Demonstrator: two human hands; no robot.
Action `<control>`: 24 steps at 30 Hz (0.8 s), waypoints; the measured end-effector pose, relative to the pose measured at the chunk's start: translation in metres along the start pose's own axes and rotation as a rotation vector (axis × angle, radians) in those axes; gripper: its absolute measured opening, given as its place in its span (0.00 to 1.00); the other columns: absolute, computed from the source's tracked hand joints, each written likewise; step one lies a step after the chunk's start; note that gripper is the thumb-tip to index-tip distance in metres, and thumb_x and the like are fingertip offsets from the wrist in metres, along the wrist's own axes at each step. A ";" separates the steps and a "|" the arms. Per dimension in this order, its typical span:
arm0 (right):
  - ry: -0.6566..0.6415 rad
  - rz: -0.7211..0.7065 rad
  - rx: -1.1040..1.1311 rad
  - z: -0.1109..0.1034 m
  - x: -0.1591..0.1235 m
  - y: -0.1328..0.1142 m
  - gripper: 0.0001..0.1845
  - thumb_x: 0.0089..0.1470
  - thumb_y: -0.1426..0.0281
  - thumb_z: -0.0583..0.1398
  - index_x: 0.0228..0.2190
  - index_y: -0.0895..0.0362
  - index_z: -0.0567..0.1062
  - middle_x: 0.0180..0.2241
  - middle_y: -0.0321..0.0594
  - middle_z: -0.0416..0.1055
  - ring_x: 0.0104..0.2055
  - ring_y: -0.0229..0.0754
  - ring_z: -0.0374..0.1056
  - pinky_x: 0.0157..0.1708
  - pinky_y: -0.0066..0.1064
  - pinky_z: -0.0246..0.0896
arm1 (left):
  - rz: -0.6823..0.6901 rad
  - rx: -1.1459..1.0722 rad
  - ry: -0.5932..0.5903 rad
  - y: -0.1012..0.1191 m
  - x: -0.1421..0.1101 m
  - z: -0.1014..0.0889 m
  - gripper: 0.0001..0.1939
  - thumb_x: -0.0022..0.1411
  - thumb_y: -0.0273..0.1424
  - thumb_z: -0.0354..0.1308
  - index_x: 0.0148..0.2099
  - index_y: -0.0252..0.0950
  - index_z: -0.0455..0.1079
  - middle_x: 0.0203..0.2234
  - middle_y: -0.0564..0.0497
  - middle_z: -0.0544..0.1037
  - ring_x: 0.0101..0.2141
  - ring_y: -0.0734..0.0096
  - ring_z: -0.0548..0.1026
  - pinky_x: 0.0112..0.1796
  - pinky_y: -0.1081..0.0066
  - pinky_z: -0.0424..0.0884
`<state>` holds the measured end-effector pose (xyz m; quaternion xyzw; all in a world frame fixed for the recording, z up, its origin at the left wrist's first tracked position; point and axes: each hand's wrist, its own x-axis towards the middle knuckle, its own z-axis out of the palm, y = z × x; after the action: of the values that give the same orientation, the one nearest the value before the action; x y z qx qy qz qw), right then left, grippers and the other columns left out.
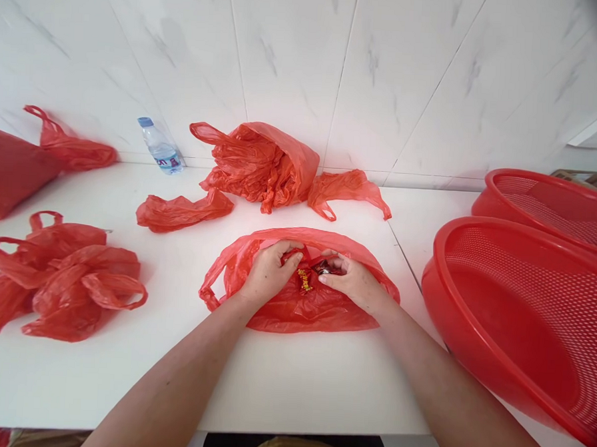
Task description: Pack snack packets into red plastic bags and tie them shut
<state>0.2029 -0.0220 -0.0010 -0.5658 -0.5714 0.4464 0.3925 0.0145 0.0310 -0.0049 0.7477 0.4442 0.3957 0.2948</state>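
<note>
A red plastic bag point(294, 310) lies flat on the white table point(290, 383) in front of me. My left hand point(268, 272) rests on it with fingers curled, pinching the red plastic near the bag's middle. My right hand point(353, 280) lies on the bag's right side, fingers closed on the plastic beside a small red and gold wrapped item point(304, 280) and something dark that I cannot make out. Both hands nearly meet at the bag's centre.
A heap of red bags point(261, 165) lies against the tiled wall, with loose ones point(181, 212) point(347, 189) beside it. More red bags point(65, 278) lie at the left. A water bottle point(158, 147) stands at the back. Two red mesh baskets point(524, 315) point(554, 203) sit at the right.
</note>
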 end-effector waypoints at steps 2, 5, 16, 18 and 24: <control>0.021 0.018 -0.024 0.000 0.000 0.001 0.16 0.45 0.68 0.63 0.39 0.52 0.72 0.39 0.36 0.73 0.43 0.42 0.69 0.45 0.36 0.62 | 0.036 0.033 -0.024 0.000 0.000 0.001 0.10 0.59 0.28 0.52 0.42 0.39 0.72 0.37 0.52 0.78 0.38 0.69 0.75 0.41 0.69 0.70; 0.024 0.054 -0.031 0.000 0.000 0.001 0.15 0.46 0.67 0.63 0.39 0.51 0.73 0.41 0.36 0.73 0.45 0.43 0.69 0.47 0.37 0.61 | 0.126 0.060 -0.073 0.004 -0.001 0.000 0.15 0.59 0.23 0.48 0.44 0.40 0.72 0.39 0.53 0.78 0.40 0.70 0.74 0.43 0.70 0.69; 0.061 0.082 0.189 0.003 0.000 0.000 0.15 0.45 0.65 0.64 0.37 0.53 0.71 0.40 0.35 0.71 0.42 0.39 0.67 0.45 0.32 0.62 | 0.064 -0.034 -0.268 0.015 -0.003 -0.003 0.06 0.58 0.30 0.55 0.36 0.40 0.74 0.29 0.54 0.77 0.31 0.72 0.73 0.33 0.72 0.68; 0.056 0.079 0.157 0.001 -0.001 -0.002 0.14 0.47 0.62 0.63 0.37 0.52 0.72 0.39 0.34 0.70 0.38 0.37 0.66 0.42 0.31 0.61 | 0.046 -0.050 -0.262 0.014 -0.003 -0.003 0.05 0.57 0.30 0.56 0.34 0.39 0.73 0.28 0.55 0.76 0.30 0.72 0.73 0.33 0.73 0.67; 0.157 -0.002 0.067 0.001 0.001 -0.006 0.11 0.48 0.62 0.61 0.24 0.54 0.67 0.25 0.30 0.62 0.28 0.34 0.59 0.34 0.28 0.56 | 0.051 -0.033 -0.274 0.014 -0.002 -0.002 0.07 0.58 0.31 0.53 0.30 0.39 0.71 0.27 0.55 0.75 0.30 0.72 0.72 0.32 0.72 0.66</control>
<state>0.1998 -0.0214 0.0039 -0.5852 -0.5241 0.4191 0.4553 0.0183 0.0229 0.0065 0.8007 0.3742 0.3048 0.3549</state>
